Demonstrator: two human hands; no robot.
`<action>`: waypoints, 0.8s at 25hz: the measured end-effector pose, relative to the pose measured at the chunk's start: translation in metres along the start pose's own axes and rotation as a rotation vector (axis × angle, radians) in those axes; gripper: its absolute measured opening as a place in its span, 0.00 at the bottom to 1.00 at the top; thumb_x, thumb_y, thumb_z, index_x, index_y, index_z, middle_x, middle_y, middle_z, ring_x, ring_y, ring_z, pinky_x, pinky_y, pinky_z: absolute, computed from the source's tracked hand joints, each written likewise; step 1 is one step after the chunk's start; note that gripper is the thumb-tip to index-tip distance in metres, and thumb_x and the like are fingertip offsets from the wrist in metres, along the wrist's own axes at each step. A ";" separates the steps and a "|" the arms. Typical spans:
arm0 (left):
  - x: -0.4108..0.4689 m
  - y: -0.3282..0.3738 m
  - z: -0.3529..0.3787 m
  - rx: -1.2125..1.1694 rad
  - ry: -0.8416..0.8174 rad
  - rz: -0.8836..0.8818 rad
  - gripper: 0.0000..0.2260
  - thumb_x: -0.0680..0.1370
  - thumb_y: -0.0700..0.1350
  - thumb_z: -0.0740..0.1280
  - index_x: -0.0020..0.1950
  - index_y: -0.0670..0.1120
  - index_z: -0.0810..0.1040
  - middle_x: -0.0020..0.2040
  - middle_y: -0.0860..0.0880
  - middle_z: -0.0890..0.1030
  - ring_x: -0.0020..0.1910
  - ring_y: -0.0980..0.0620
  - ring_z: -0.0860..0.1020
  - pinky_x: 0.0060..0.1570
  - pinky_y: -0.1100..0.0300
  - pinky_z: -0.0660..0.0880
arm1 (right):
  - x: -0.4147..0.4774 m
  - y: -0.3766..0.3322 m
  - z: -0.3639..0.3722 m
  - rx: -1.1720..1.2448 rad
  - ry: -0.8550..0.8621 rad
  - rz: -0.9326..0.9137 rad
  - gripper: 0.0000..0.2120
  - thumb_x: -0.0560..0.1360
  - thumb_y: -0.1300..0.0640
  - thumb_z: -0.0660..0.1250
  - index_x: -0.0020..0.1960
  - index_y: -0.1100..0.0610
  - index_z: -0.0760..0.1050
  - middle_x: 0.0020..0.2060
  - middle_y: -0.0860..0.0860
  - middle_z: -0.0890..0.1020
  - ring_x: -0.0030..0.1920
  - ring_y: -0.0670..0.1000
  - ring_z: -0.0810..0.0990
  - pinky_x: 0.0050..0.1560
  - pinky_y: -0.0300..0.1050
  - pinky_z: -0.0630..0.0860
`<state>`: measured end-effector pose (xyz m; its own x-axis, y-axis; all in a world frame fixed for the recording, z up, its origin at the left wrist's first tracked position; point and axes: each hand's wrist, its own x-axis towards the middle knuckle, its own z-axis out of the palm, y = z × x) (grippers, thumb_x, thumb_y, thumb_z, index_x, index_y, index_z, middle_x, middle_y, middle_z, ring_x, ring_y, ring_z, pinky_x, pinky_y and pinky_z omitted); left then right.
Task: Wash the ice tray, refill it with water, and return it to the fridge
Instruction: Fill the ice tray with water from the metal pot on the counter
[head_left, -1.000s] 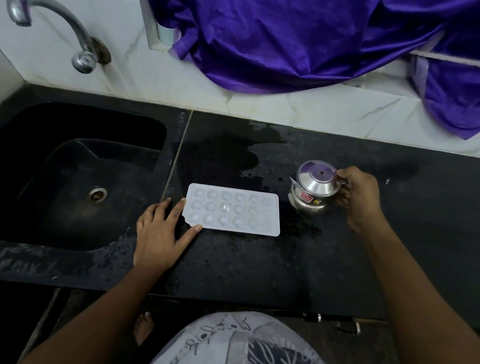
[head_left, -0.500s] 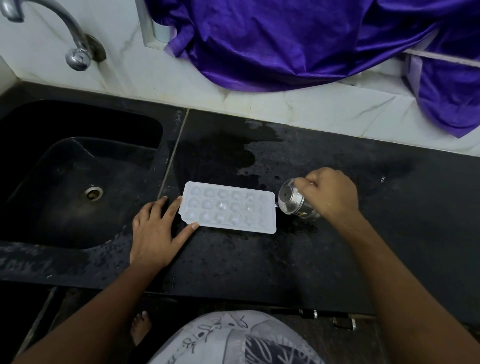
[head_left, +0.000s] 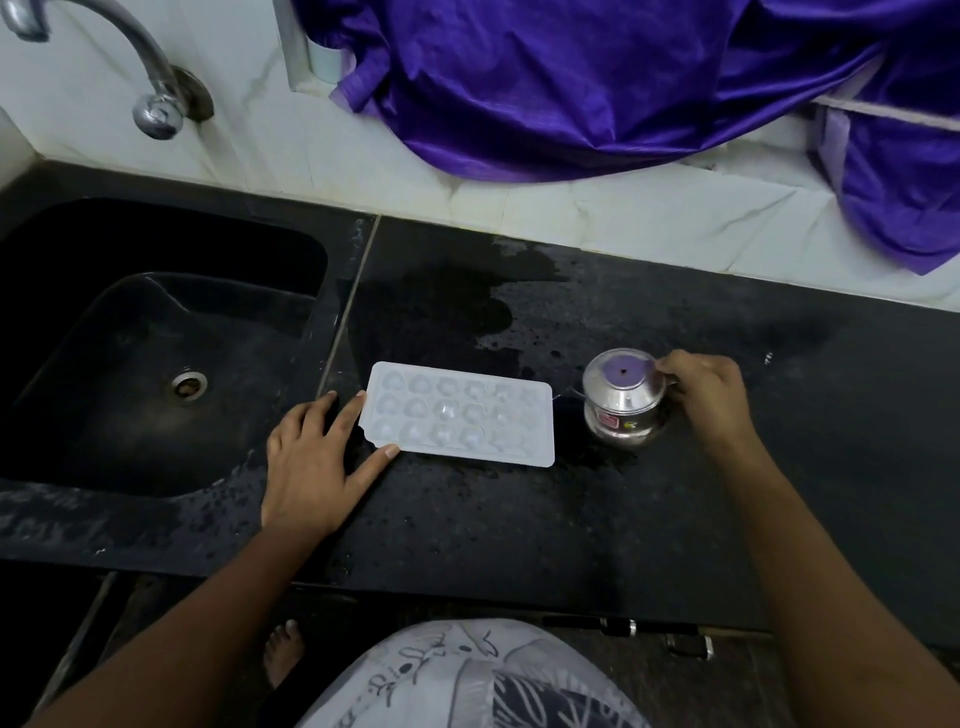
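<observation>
White ice tray (head_left: 460, 413) flat on the black table (head_left: 519, 519), cavities up, just right of the sink (head_left: 104, 467). Left hand (head_left: 317, 457) palm-down on the table at the tray's left end, fingers straight and spread, index fingertip and thumb tip touching the tray's edge, nothing gripped. Right hand (head_left: 701, 395) curled at the right side of a small steel pot (head_left: 621, 402), fingers pinching its rim or handle (which of the two: cannot tell, fingers in the way). Pot upright on the table, just right of the tray, not touching it, red label on its belly, purple sheen on its top. Wet patches and droplets across the table around tray and pot, larger dark patch behind the tray. Water in the cavities: cannot tell. Round metal drain (head_left: 188, 383) in the sink floor. Chrome tap (head_left: 150, 78) on the white wall, top left. Purple cloth (head_left: 597, 88) draped over the ledge behind. Bare foot (head_left: 283, 649) on the floor below the table edge.
</observation>
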<state>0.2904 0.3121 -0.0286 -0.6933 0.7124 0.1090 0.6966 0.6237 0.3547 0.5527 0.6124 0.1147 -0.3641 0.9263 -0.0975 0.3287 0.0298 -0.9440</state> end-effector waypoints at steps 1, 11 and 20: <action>0.000 0.000 0.000 0.001 -0.002 0.000 0.37 0.78 0.75 0.54 0.82 0.57 0.66 0.79 0.44 0.70 0.77 0.39 0.64 0.74 0.37 0.63 | -0.002 0.001 -0.002 0.121 0.021 0.048 0.13 0.73 0.57 0.67 0.30 0.59 0.71 0.24 0.51 0.69 0.27 0.48 0.67 0.30 0.41 0.62; -0.001 0.002 -0.002 -0.003 -0.005 0.003 0.37 0.78 0.75 0.54 0.82 0.57 0.66 0.79 0.44 0.70 0.77 0.39 0.63 0.73 0.36 0.63 | -0.013 -0.004 -0.002 0.296 0.017 0.053 0.12 0.68 0.55 0.65 0.27 0.55 0.69 0.21 0.46 0.66 0.22 0.44 0.61 0.23 0.38 0.57; -0.001 0.002 -0.002 -0.006 -0.004 0.003 0.37 0.78 0.74 0.54 0.82 0.56 0.67 0.78 0.42 0.70 0.77 0.38 0.64 0.73 0.35 0.63 | -0.023 -0.001 0.014 -0.705 -0.071 -0.266 0.22 0.74 0.48 0.65 0.26 0.59 0.66 0.21 0.49 0.67 0.25 0.51 0.65 0.31 0.46 0.63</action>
<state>0.2917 0.3121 -0.0264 -0.6902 0.7157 0.1068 0.6978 0.6192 0.3601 0.5488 0.5861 0.1133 -0.5567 0.8284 0.0627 0.6927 0.5045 -0.5153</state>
